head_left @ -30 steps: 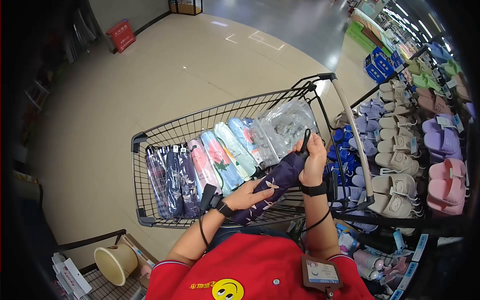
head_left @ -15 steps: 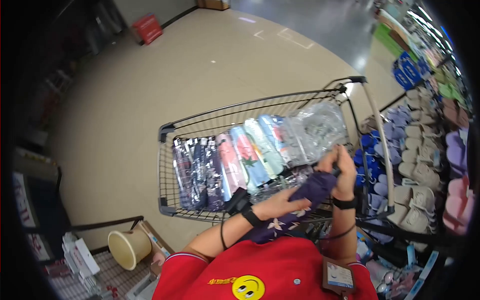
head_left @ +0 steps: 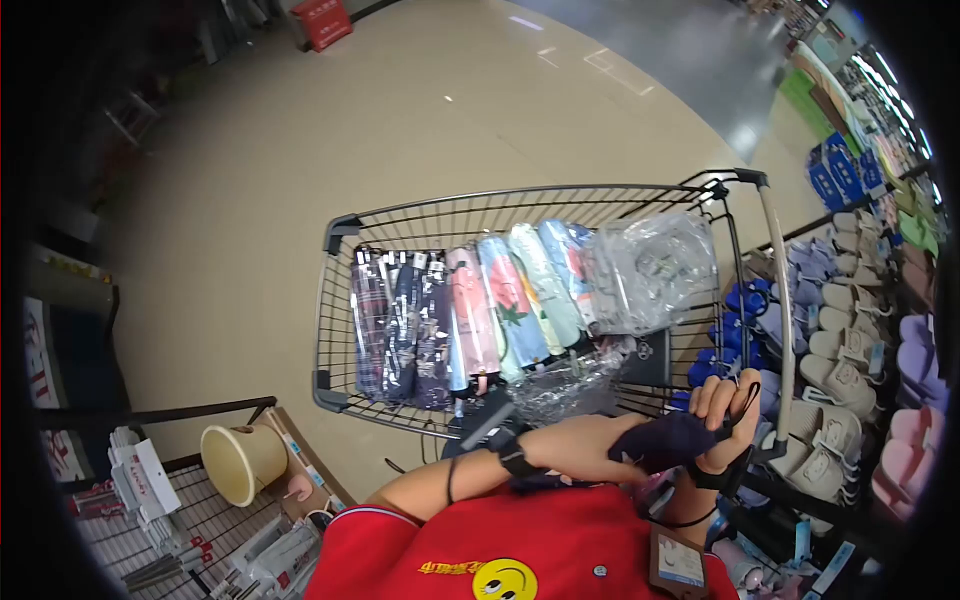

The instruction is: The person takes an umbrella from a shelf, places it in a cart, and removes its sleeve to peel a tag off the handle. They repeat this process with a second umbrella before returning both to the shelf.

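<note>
A dark purple folded umbrella point(head_left: 665, 442) lies across my chest, gripped by both hands. My left hand point(head_left: 580, 447) is wrapped round its body from the left. At the other end my right hand point(head_left: 725, 415) is closed with bent fingers, and a thin dark strap loops beside them. Part of the umbrella is hidden behind my left forearm. Just beyond my hands stands a wire shopping cart point(head_left: 480, 190). Wrapped folded umbrellas point(head_left: 470, 310) lie in a row inside it, some dark plaid, others pink, blue and pale green. Clear plastic packaging point(head_left: 660, 270) fills the cart's right end.
Racks of slippers point(head_left: 840, 360) line the right side, close to the cart handle point(head_left: 775, 270). On the left, a wire shelf holds a cream bucket point(head_left: 245, 465) and boxed goods. A red box point(head_left: 322, 22) stands far off on the tiled floor point(head_left: 300, 130).
My hands have moved the umbrella right and down, nearer my body. Its flower print, visible before, is now mostly hidden. My right hand has shifted outward, and the view has turned slightly.
</note>
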`<action>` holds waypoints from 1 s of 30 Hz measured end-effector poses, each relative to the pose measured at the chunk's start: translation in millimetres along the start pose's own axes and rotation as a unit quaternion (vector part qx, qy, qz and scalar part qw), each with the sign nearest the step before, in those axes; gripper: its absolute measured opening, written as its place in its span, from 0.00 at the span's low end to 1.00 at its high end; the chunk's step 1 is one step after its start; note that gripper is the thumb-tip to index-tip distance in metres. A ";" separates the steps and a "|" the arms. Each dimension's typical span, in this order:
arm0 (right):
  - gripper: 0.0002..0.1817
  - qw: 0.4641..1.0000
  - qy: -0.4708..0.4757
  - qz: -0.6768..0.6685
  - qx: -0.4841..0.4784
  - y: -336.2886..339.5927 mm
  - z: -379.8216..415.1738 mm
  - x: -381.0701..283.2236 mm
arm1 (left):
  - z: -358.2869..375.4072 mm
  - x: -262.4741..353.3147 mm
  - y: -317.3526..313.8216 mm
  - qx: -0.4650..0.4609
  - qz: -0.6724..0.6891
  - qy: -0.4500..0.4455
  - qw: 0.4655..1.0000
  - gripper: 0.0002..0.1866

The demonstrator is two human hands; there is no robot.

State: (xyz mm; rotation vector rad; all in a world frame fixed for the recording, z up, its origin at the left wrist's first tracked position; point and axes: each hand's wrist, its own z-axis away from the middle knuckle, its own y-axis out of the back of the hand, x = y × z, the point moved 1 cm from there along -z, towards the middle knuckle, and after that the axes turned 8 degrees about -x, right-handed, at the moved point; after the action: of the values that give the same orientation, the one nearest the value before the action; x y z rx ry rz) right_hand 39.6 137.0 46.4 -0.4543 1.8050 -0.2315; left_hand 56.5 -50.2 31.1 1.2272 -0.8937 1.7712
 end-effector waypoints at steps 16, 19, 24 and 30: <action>0.06 0.994 0.095 -0.044 -0.010 1.1 37.9 -23.9 | 45.5 -52.6 -20.5 0.108 -0.178 -0.037 0.977 0.32; 0.05 0.993 0.066 -0.018 0.100 7.8 42.2 -22.6 | 55.7 -58.3 -29.1 0.188 -0.204 -0.014 0.961 0.32; 0.07 0.992 0.038 -0.041 0.113 23.8 42.3 -9.4 | 50.1 -67.3 -33.2 0.256 -0.257 -0.016 0.932 0.30; 0.11 0.999 0.011 -0.032 0.025 19.2 25.8 -6.4 | 50.7 -64.0 -21.0 0.195 -0.241 0.007 0.951 0.29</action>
State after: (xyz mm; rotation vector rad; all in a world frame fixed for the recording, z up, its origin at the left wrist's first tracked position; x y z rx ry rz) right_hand 62.2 159.0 37.4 -0.4766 1.8031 -0.3269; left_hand 109.6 -98.5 -13.2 1.5246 -0.1962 1.5836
